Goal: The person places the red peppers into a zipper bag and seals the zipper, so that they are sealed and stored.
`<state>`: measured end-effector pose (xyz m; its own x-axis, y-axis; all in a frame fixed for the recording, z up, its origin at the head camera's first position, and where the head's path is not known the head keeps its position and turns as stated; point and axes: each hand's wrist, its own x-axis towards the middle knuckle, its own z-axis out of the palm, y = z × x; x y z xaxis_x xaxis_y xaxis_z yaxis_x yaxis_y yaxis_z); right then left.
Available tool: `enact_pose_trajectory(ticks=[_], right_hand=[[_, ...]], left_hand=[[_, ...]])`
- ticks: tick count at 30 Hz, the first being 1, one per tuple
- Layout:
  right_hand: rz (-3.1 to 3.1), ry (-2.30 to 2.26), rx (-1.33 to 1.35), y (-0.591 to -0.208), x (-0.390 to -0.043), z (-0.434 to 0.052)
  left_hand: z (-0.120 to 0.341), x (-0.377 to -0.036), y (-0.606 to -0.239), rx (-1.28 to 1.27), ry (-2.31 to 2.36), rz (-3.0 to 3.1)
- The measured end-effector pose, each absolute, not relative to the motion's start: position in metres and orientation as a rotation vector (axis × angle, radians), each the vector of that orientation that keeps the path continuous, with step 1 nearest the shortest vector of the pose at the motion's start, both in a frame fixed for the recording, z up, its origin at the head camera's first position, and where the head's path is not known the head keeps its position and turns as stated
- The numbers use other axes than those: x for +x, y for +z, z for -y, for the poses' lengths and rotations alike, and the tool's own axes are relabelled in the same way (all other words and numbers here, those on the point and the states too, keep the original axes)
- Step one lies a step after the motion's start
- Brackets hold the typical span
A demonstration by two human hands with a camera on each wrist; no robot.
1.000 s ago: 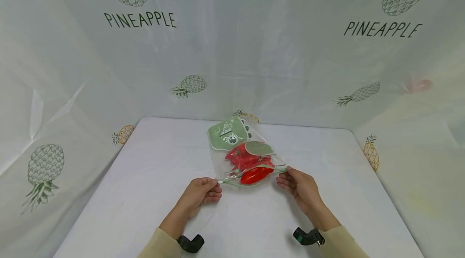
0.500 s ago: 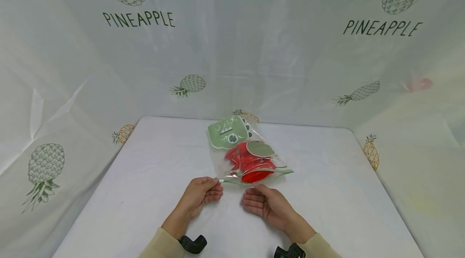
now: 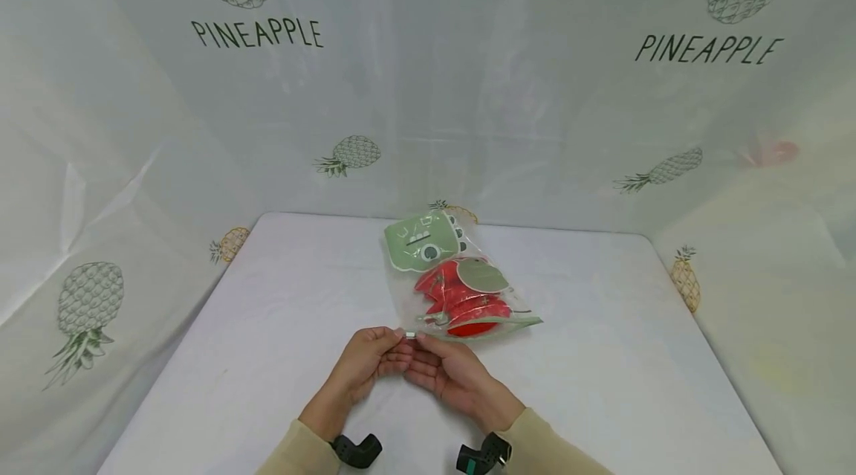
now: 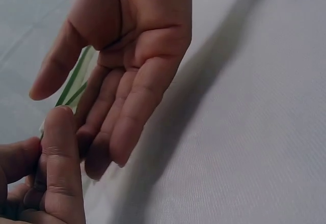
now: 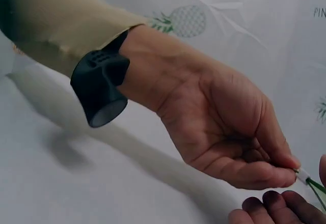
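A clear slider zip bag [image 3: 423, 241] with a green cartoon face lies on the table, its opening towards me. Several glossy red things [image 3: 458, 296] with small green tops lie inside; their kind is unclear. At the opening's left end sits a white slider [image 3: 410, 336]. My left hand [image 3: 369, 362] pinches that corner between thumb and forefinger, as the right wrist view shows beside the slider [image 5: 302, 174]. My right hand [image 3: 456, 377] is close against it, palm up. In the left wrist view, the right thumb [image 4: 51, 79] stands apart from its fingers, with the green zip strip [image 4: 76, 79] between.
The white table [image 3: 301, 282] extends around the bag and both hands. A pale curtain [image 3: 468, 88] printed with pineapples hangs behind the table and along its sides. Dark wrist devices [image 3: 357, 451] sit on both forearms.
My right hand has let go of the bag's right corner and moved left along the opening to the slider end. The left hand keeps its pinch almost in place.
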<state>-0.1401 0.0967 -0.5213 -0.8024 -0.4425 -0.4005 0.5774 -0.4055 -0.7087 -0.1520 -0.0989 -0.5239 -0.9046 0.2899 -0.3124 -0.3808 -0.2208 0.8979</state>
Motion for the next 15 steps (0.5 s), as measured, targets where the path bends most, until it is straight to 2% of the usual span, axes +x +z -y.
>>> enact_pose_trajectory(ticks=[15], right_hand=[[-1.250, -2.223, 0.285, -0.522, -0.146, -0.084]], left_hand=[[0.100, -0.150, -0.523, -0.100, 2.110, -1.700]])
